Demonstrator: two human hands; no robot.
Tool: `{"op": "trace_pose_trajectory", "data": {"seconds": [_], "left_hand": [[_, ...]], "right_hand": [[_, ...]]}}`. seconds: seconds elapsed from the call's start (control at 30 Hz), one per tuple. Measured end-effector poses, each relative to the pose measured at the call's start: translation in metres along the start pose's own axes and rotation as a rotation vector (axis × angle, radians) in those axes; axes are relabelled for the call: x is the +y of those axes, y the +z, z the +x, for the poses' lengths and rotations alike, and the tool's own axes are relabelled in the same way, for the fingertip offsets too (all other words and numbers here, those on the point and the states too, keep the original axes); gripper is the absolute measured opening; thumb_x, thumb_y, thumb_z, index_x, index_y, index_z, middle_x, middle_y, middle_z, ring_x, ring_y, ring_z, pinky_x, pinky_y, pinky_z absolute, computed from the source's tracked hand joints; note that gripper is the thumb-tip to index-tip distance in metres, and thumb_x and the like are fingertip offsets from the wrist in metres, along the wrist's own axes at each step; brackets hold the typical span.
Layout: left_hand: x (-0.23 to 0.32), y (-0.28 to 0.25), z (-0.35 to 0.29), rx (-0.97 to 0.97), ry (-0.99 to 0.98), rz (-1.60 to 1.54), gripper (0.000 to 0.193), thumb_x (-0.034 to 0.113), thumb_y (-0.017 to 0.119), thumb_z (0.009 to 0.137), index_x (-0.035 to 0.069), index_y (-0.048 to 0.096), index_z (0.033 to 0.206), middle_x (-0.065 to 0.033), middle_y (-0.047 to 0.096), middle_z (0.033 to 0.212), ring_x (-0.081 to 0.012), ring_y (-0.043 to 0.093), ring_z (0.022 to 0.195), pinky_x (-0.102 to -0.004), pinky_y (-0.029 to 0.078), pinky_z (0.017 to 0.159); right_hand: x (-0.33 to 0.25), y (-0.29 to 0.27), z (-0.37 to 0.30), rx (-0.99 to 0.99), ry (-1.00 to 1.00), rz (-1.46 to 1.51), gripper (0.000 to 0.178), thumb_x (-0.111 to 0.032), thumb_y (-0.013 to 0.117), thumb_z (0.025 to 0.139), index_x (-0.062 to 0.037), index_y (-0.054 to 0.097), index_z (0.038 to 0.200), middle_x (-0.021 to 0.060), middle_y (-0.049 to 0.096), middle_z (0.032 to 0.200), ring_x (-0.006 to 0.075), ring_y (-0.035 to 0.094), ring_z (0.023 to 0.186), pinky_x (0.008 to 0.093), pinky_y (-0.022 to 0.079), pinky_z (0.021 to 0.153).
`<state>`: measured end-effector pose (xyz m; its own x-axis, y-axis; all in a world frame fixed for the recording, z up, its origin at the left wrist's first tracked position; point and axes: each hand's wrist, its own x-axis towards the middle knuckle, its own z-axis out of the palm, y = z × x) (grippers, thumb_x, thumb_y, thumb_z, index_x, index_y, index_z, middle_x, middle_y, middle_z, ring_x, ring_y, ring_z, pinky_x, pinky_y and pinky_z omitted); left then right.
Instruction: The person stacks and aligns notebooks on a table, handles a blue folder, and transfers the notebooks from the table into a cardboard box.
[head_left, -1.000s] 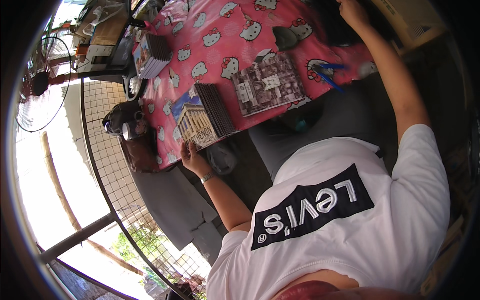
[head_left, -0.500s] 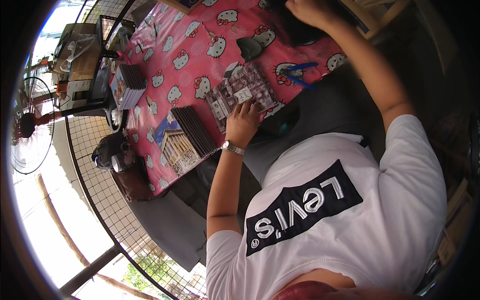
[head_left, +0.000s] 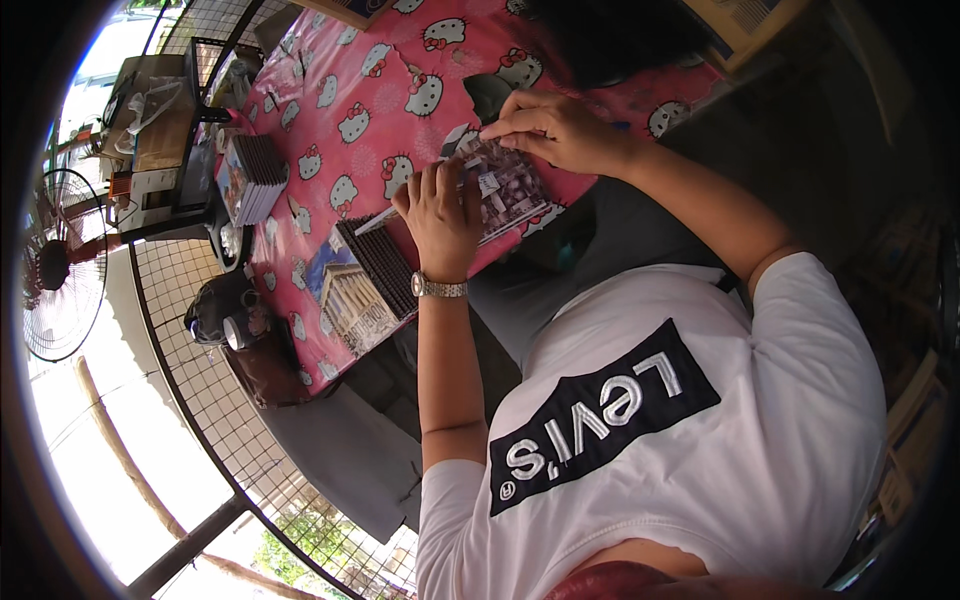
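A table is covered by a pink cloth [head_left: 385, 100] with cat faces. Near its edge, a stack of ring-bound books [head_left: 360, 290] is topped by a picture of an old stone building. Just to the right, a grey picture book [head_left: 515, 195] is partly hidden by the hands. Its left part is covered by the left hand [head_left: 442, 220], fingers bent; whether it is gripped cannot be told. Near its far edge, the right hand's [head_left: 565, 130] thumb and fingertips are held close together; whether anything is pinched cannot be told. The left wrist is circled by a silver watch [head_left: 440, 287].
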<state>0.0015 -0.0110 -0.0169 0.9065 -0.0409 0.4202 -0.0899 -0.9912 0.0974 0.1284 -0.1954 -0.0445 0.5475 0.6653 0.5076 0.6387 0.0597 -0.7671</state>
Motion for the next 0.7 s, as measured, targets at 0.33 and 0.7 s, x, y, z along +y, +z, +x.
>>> {"op": "trace_pose_trajectory", "data": {"seconds": [0.33,0.7], "left_hand": [[-0.011,0.009,0.010,0.119,0.095,-0.086,0.011,0.015,0.066,0.087,0.011,0.064,0.097,-0.0032,0.064,0.086,-0.0255,0.059,0.085,-0.0405,0.037,0.084],[0.005,0.006,0.001,0.072,0.120,-0.083,0.021,0.016,0.065,0.085,0.009,0.061,0.104,-0.0045,0.065,0.091,-0.0247,0.060,0.086,-0.0406,0.038,0.086]], "right_hand": [[-0.003,-0.008,0.016,-0.138,-0.040,0.077,0.028,0.004,0.063,0.084,-0.0091,0.071,0.108,0.0066,0.060,0.087,0.0180,0.065,0.078,0.0320,0.053,0.072],[-0.019,-0.014,0.005,-0.291,0.201,0.162,0.016,-0.012,0.058,0.094,-0.0053,0.065,0.107,0.0090,0.066,0.098,0.0221,0.066,0.089,0.0345,0.052,0.076]]}}
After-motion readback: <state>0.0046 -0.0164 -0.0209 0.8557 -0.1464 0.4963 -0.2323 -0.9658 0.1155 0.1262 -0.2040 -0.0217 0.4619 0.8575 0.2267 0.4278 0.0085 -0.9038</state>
